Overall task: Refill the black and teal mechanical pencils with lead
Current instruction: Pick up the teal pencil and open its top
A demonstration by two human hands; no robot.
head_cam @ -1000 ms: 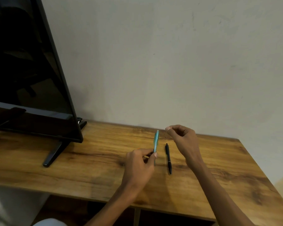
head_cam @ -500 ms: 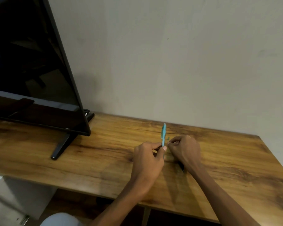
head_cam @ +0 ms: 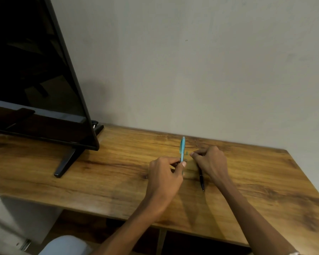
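My left hand (head_cam: 166,173) pinches the teal mechanical pencil (head_cam: 182,149) near its lower end and holds it almost upright above the wooden table (head_cam: 118,177). My right hand (head_cam: 211,162) rests on the table just right of it, fingers curled and thumb against fingertips, with nothing visible between them. A tiny teal piece (head_cam: 187,153) lies on the table between the pencil and those fingertips. The black mechanical pencil (head_cam: 201,180) lies flat on the table, its far end hidden under my right hand.
A large black monitor (head_cam: 35,80) on a black foot (head_cam: 64,165) stands at the left of the table. A plain wall rises directly behind the table. The table's front edge runs close below my forearms.
My right hand came down from the air to the table beside the teal pencil, covering the black pencil's far end. The left hand keeps its hold on the teal pencil.
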